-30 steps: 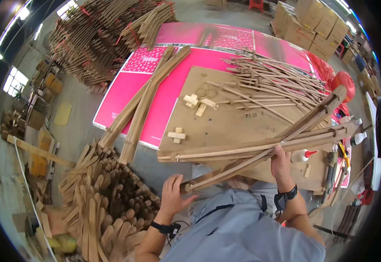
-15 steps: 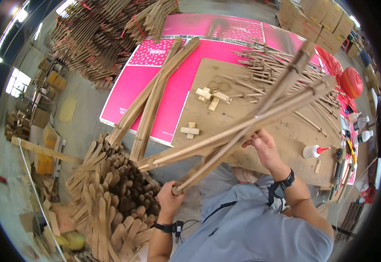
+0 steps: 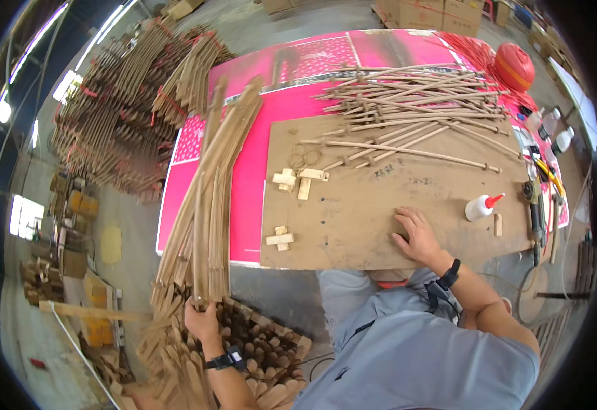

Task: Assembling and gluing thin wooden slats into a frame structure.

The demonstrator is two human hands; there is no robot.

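My left hand (image 3: pixel 202 320) is closed around the near end of a long wooden slat frame (image 3: pixel 206 232), which lies over other slats along the left side of the pink table (image 3: pixel 245 205). The fingers' undersides are hidden. My right hand (image 3: pixel 418 237) rests on the brown board (image 3: pixel 367 239), fingers spread and holding nothing. Further right on the board stands a white squeeze bottle (image 3: pixel 477 208) with a red nozzle, beside a small wood piece (image 3: pixel 498 225). Thin wooden rods (image 3: pixel 414 102) with small collars lie heaped at the back.
Small crossed wooden blocks (image 3: pixel 280 239) and thin rings (image 3: pixel 304 156) lie on the board's left. Below the left table edge is a heap of round-ended slats (image 3: pixel 264 348). Bundled slats (image 3: pixel 117 109) rise far left. A red ball of twine (image 3: pixel 515 66) and a power tool (image 3: pixel 533 208) sit at right.
The crossed slat frame has swung left from in front of me onto the slats at the table's left. My left hand moved left with it; my right hand came down onto the board.
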